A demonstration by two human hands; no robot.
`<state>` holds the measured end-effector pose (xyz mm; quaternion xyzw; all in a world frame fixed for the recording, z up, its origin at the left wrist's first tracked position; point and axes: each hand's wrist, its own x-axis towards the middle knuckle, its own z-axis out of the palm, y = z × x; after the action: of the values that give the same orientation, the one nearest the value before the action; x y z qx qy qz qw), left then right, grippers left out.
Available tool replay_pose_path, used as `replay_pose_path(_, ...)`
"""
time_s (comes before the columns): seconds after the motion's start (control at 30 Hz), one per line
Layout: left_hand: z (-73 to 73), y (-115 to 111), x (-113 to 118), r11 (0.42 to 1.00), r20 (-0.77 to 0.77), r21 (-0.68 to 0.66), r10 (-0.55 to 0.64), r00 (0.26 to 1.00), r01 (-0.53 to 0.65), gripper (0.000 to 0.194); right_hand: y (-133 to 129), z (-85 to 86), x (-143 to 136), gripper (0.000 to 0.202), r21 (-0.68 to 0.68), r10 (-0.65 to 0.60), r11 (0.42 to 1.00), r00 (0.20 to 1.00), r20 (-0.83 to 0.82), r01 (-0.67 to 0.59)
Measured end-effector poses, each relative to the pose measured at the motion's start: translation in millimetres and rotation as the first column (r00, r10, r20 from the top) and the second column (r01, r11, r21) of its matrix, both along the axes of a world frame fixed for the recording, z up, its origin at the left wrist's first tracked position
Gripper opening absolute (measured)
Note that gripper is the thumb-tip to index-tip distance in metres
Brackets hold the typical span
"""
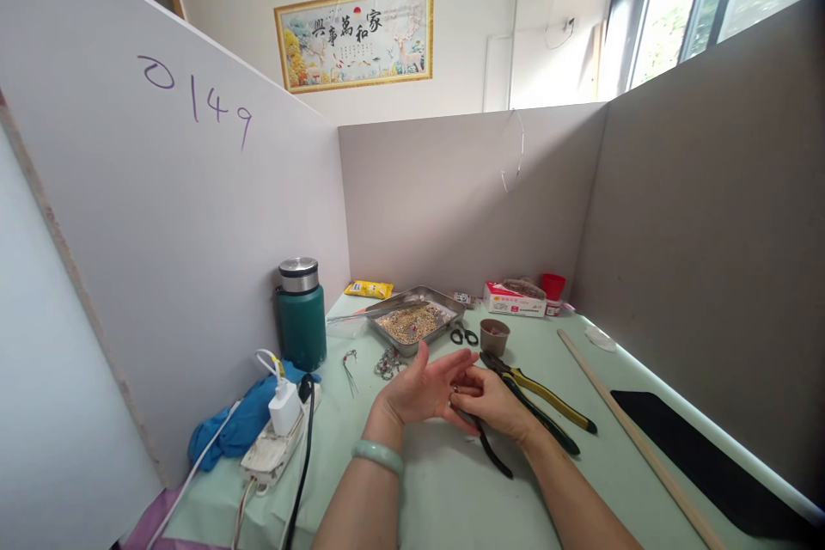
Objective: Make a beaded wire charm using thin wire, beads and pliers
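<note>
My left hand (425, 391) is palm up with its fingers spread, a pale green bangle (377, 455) round the wrist. Over its fingers, my right hand (493, 400) is closed in a pinch on something too small to make out. Dark-handled pliers (495, 454) show partly from beneath my right hand. Larger pliers with yellow and green handles (547, 395) lie just to the right. Beyond the hands are a metal tray (444, 301) of small gold beads (410, 322), black scissors (464, 336), a brown cup (494, 338) and a tangle of chain (388, 364).
A green bottle (302, 318), power strip (277, 447) with cables and blue cloth (238, 432) stand at the left. A wooden stick (635, 430) and black mat (696, 464) lie at the right. At the back are a red-white box (514, 301) and yellow packet (369, 289).
</note>
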<state>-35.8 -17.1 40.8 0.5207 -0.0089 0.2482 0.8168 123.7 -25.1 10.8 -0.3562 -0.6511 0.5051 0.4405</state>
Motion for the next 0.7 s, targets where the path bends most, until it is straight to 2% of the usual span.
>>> replay_pose_path(0.23, -3.5, 2.7, -2.6, 0.996, -0.094, 0.086, -0.025, 0.995, 0.033, 0.066, 0.7, -4.2, 0.3, 0.014, 0.013, 0.003, 1.0, 0.999, 0.034, -0.004)
replay_pose_path(0.4, 1.2, 0.6, -1.8, 1.0, 0.013, -0.01, 0.02, 1.0, -0.019, 0.073, 1.7, -2.2, -2.0, 0.022, 0.095, -0.038, 0.995, 0.996, 0.083, 0.03)
replay_pose_path(0.5, 3.1, 0.0, -0.9, 0.998, 0.0, -0.033, 0.045, 0.999, -0.045, 0.077, 2.6, -0.6, -2.2, 0.021, 0.177, -0.076, 0.983, 0.987, 0.142, 0.051)
replay_pose_path(0.6, 2.9, 0.8, -1.4, 0.999, -0.053, -0.004, 0.036, 0.998, -0.036, 0.071, 1.6, 1.7, -1.7, 0.019, 0.222, -0.08, 0.974, 0.981, 0.176, 0.04)
replay_pose_path(0.7, 2.9, 0.7, -3.1, 0.999, -0.091, 0.035, 0.015, 0.996, -0.012, 0.063, -0.9, 3.7, -2.7, 0.017, 0.209, -0.072, 0.977, 0.985, 0.159, 0.037)
